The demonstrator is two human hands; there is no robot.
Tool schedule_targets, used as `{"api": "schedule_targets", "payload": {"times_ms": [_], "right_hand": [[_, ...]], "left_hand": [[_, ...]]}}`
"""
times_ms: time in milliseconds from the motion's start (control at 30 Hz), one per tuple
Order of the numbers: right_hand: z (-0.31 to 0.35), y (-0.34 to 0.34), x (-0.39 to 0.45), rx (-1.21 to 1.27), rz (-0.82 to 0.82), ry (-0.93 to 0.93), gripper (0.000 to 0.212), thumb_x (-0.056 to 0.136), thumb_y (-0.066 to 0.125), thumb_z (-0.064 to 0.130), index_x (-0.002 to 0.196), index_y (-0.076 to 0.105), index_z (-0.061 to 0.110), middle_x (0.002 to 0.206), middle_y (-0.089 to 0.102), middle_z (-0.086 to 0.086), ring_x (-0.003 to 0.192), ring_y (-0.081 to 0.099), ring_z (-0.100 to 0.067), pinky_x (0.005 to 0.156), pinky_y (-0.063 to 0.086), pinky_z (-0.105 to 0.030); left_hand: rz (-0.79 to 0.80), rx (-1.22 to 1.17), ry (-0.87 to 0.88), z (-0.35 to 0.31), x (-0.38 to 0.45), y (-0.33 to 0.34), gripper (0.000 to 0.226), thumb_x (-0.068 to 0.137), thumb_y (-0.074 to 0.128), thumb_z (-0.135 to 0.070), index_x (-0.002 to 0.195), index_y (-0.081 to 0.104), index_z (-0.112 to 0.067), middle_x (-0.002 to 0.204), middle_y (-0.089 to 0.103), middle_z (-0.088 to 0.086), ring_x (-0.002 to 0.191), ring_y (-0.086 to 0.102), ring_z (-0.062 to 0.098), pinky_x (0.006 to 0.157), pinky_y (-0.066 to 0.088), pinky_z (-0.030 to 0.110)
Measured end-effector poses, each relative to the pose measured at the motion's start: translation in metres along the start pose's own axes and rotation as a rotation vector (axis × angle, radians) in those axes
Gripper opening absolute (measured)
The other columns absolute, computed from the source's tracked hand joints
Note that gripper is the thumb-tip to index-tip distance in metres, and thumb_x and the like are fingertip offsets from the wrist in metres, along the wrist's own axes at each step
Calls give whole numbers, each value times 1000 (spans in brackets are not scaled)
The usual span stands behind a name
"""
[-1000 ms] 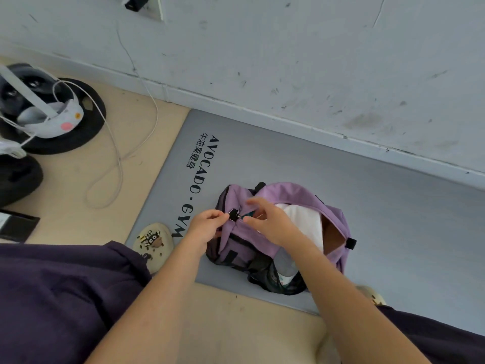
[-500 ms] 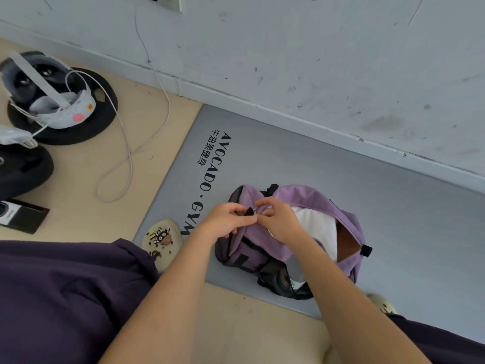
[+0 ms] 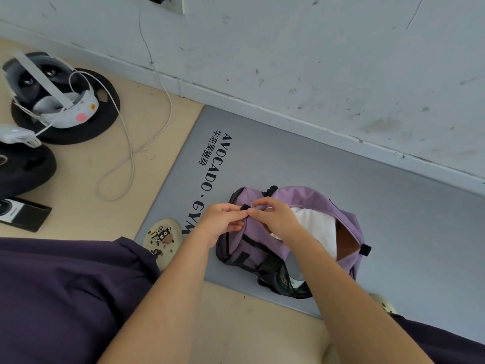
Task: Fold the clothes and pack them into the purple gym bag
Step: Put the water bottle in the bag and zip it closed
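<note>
The purple gym bag [image 3: 265, 248] lies on a grey floor mat [image 3: 393, 211] just right of the frame's centre, its top opening gaping toward the right, with white folded clothing [image 3: 317, 227] showing inside. Both hands meet at the left end of the opening: the left hand [image 3: 223, 222] pinches a small black tab [image 3: 244, 207] of the bag with fingers curled together, and the right hand [image 3: 273, 216], fingers also curled, pinches at the zipper just beside it, though the pull itself is too small to make out. A dark mesh pocket [image 3: 286, 282] at the bag's lower edge holds something pale. The mat bears black lettering, "AVOCADO · GYM". A cream clog [image 3: 162, 240] with charms rests at the mat's lower left corner. Farther out, in the upper left of the frame, a headset [image 3: 49, 93] sits on a black weight plate [image 3: 105, 111], with a white cable [image 3: 131, 158] looping across the wooden floor.
</note>
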State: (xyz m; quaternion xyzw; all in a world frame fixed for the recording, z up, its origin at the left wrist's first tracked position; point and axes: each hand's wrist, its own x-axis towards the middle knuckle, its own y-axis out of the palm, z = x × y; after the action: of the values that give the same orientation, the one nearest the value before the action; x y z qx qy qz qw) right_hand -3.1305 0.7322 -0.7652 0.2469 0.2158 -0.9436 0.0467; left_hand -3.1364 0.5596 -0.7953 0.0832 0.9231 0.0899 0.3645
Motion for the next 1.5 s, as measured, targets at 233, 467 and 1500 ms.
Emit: {"api": "schedule_targets", "payload": {"times_ms": [233,467,1500], "right_hand": [[7,-2,-1,-120,-44,-78,6,84,74,16,85,69,19,57,45,11,48,38,-1,46,33,-9],[13,3,0,-241,27,-154,16,82,76,27,77,64,20,56,44,10,48,36,-2,48,31,-12],[-48,-97,-56,104,-286,213,25,83,77,24,63,62,18,53,60,11,57,54,-6,58,41,-17]], "left_hand": [[20,-71,-27,3,2,-4,13,81,78,-11,91,73,-5,80,74,8,71,70,16,66,56,24],[55,-163,-58,7,-1,-6,7,87,71,-10,92,72,-5,82,75,7,72,71,14,66,57,23],[29,1233,582,13,-14,134,39,77,67,-62,105,68,-35,100,65,-11,100,56,17,82,35,36]]}}
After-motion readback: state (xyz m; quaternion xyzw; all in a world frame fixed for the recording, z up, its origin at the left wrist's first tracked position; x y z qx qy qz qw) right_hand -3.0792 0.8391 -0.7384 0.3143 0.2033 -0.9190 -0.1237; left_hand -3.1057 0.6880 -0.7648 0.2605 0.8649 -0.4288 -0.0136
